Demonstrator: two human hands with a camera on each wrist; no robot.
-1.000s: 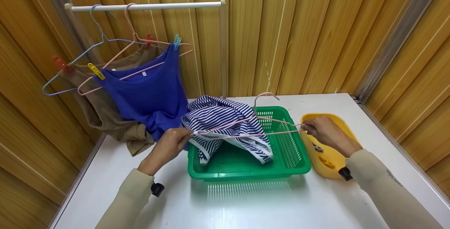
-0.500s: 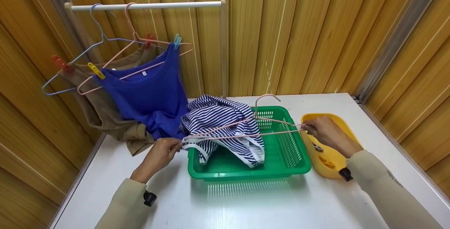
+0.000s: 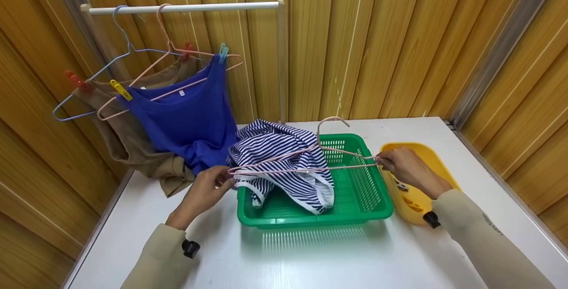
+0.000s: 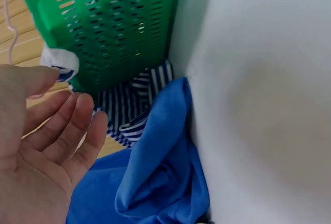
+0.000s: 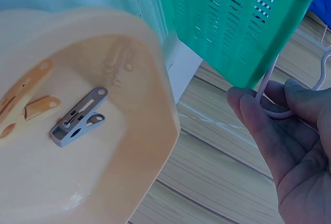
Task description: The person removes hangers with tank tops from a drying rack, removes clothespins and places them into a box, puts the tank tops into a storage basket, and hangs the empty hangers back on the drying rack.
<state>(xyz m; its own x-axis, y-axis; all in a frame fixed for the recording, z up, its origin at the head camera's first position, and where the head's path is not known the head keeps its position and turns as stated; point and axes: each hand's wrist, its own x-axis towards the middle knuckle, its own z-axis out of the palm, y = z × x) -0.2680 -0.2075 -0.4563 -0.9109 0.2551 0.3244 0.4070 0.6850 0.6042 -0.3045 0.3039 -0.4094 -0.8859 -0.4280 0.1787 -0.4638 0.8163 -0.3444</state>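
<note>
A pink wire hanger (image 3: 318, 144) lies level over the green basket (image 3: 288, 222), its hook pointing up. My right hand (image 3: 410, 169) pinches its right end between thumb and fingers; the right wrist view shows the bent wire inside those fingers (image 5: 269, 131). At the hanger's left end is my left hand (image 3: 202, 193), fingers relaxed and thumb apart from them, grasping nothing. A navy-and-white striped garment (image 3: 277, 144) is heaped in the basket, its white-trimmed edge under the hanger. In the left wrist view that white trim (image 4: 61, 61) shows right at the left thumb.
A yellow tub (image 3: 426, 153) with clothespins, one of them grey (image 5: 80, 118), stands right of the basket. At the left, a rack bar (image 3: 222, 7) carries a blue top (image 3: 186, 107) and a brown garment (image 3: 117, 124) clipped on hangers. Wood-patterned walls enclose the white table (image 3: 248, 262).
The left hand first pulled the hanger end and white trim leftward, then loosened its fingers from them. The striped garment's lower edge shifted left. The right hand stays on the hanger, slightly left now.
</note>
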